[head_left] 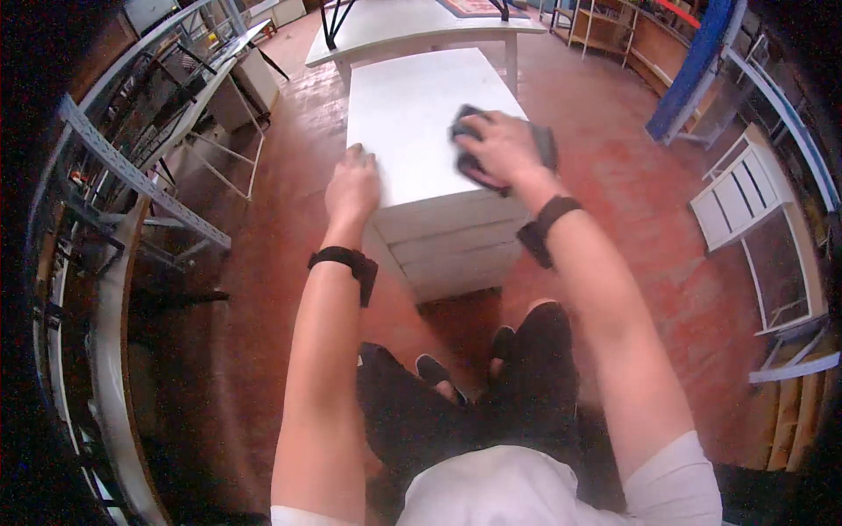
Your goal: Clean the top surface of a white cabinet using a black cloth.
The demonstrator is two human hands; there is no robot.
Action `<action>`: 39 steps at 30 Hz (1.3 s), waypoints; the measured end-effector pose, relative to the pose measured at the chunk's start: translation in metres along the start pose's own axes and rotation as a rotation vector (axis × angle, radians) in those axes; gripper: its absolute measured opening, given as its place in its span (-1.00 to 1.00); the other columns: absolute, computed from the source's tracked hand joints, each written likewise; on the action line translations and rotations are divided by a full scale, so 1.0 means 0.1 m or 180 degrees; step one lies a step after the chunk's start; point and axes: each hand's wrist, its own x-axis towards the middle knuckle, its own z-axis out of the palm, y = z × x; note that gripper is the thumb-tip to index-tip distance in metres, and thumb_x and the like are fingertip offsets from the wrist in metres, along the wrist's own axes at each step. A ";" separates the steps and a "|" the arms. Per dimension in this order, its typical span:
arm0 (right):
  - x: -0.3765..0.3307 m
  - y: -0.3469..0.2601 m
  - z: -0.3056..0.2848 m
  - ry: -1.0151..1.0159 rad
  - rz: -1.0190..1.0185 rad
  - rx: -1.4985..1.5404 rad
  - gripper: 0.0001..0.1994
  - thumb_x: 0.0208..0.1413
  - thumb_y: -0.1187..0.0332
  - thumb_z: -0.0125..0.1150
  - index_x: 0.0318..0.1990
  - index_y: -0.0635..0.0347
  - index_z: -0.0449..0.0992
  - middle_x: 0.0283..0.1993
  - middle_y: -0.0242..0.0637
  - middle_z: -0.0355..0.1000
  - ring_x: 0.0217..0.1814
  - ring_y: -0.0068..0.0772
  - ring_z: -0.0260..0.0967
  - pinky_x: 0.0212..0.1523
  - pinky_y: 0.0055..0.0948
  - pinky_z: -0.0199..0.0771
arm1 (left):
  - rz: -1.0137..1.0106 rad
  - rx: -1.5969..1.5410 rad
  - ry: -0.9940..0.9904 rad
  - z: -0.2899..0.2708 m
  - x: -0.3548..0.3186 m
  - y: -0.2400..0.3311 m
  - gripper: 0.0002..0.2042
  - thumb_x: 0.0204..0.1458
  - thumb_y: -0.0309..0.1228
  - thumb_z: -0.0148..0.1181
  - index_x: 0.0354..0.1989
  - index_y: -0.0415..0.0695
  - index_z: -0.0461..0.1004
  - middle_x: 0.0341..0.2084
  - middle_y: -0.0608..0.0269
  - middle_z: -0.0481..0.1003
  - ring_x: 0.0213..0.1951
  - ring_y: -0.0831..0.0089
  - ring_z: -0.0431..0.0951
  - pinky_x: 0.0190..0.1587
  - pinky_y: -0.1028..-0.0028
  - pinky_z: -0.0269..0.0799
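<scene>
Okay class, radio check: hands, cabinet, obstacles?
Right hand gripping blurred dark object on white cabinet. Left hand at its left edge. White table beyond; no obstruction seen.

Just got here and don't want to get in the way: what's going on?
A person is at a white cabinet. Their right hand holds a dark object, too blurred to identify, at the right side of the top. Their left hand is at the left edge. A white table stands beyond the cabinet.
</scene>
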 end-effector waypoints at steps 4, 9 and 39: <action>-0.25 0.37 0.06 0.0145 0.0750 0.0398 -0.54 0.20 0.01 0.29 0.26 -0.38 0.51 0.45 -0.37 0.28 0.49 -0.06 0.21 0.45 0.07 0.25 | 0.0599 0.1118 -0.0155 0.13 0.20 -0.12 -0.49 0.40 -0.09 -0.15 0.43 -0.04 0.27 0.51 -0.10 0.07 0.44 -0.06 0.21 0.39 0.06 0.31; -0.23 0.08 -0.05 0.0097 0.0670 0.0650 -0.46 0.28 -0.15 0.10 0.37 -0.28 0.40 0.46 -0.20 0.29 0.55 -0.03 0.15 0.54 0.11 0.05 | 0.0497 0.0950 0.0006 0.28 0.43 -0.50 -0.49 0.37 -0.18 -0.09 0.42 -0.12 0.26 0.48 -0.17 0.09 0.46 -0.14 0.16 0.43 0.08 0.26; -0.63 0.34 -0.08 0.0099 -0.0592 0.0579 -0.21 0.10 -0.10 0.38 0.46 -0.11 0.27 0.53 -0.15 0.21 0.57 0.06 0.10 0.54 0.03 0.09 | 0.0037 -0.0004 0.0318 0.09 0.20 -0.16 -0.61 0.39 -0.29 -0.21 0.30 -0.04 0.35 0.11 -0.16 0.52 0.13 -0.14 0.54 0.17 0.01 0.45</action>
